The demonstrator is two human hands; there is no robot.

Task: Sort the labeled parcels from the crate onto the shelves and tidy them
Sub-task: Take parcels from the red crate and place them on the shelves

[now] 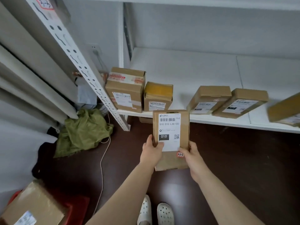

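- The flat brown cardboard parcel (184,127) is held between both hands, its long side running away from the person and its white printed label (169,127) facing the camera.
- The left grip (151,151) has the parcel's lower left edge. Its thumb lies on the label's lower left corner and its fingers are curled out of sight behind the parcel.
- The right grip (193,158) has the lower right edge. Its thumb rests just beside a small pink handwritten sticker (180,154) and its fingers are wrapped round the side.
- Both grips sit on the near half of the parcel; the far half stands free of them.
- In this view the parcel's far end overlaps the front edge of the white shelf board (194,70). It is above the dark brown floor (227,159).
- The label shows a barcode, the line "010-010-L30-55" and a black block reading "010".
- Five cardboard parcels are on the shelf:
  - a tall one with red-and-white tape (125,90)
  - a yellow-topped one (157,96) just beside it
  - two flat ones (208,99) (240,103) side by side further right
  - one blurred box (284,109) cut off by the right edge of the view
- One more brown cardboard box (32,203) lies at the red crate (78,203) at lower left.
- Also in view: one crumpled green bag (84,132), one white cable (102,168), one white perforated upright (78,62) and two white clogs (146,210) (165,213).
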